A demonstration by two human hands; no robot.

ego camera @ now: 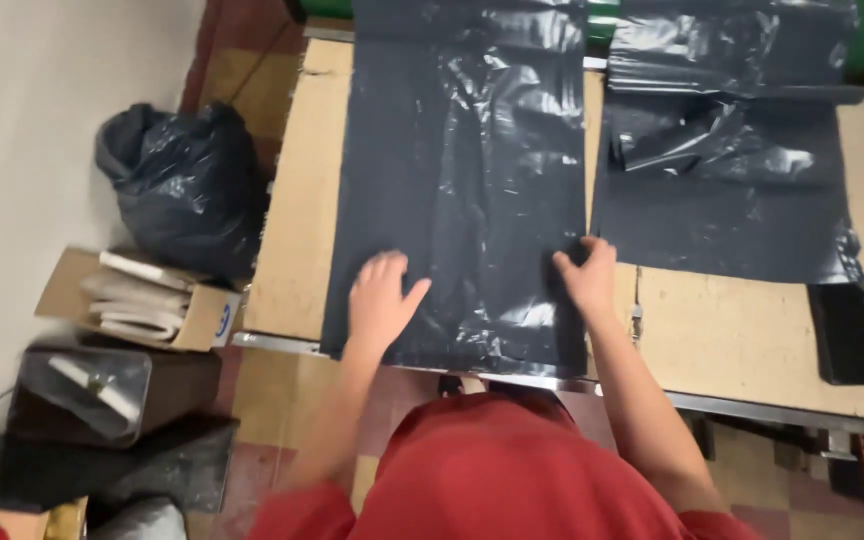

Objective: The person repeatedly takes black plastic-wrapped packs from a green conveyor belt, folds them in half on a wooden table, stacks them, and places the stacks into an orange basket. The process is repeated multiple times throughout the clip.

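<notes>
Under the left hand (380, 300) lies a black plastic sheet (462, 190), and this hand is flat on it with the fingers spread, so its grip is released and only presses down. The right hand (589, 275) rests on the right edge of the same sheet, near its lower corner. Its fingers curl a little at the edge, but I cannot tell if the grip pinches the plastic or just touches it.

I judge the sheet to be very light, thin and soft, with no stiffness at all. It looks smooth and probably slippery, so it may slide on the cardboard or wrinkle when pushed. It could tear if pulled hard at one point. The best places to take hold seem to be the edges and corners, with a pinch of both hands.

The sheet is dark grey to black and glossy, with shiny creases along its middle. It lies long and flat on the surface (752, 350), which is covered with brown cardboard, and its near end reaches the front rim.

To the right, apart by a narrow gap, lies a second black sheet (722, 200), more crumpled. On the floor at the left stand a full black bag (187, 185) and an open carton (142, 300).
</notes>
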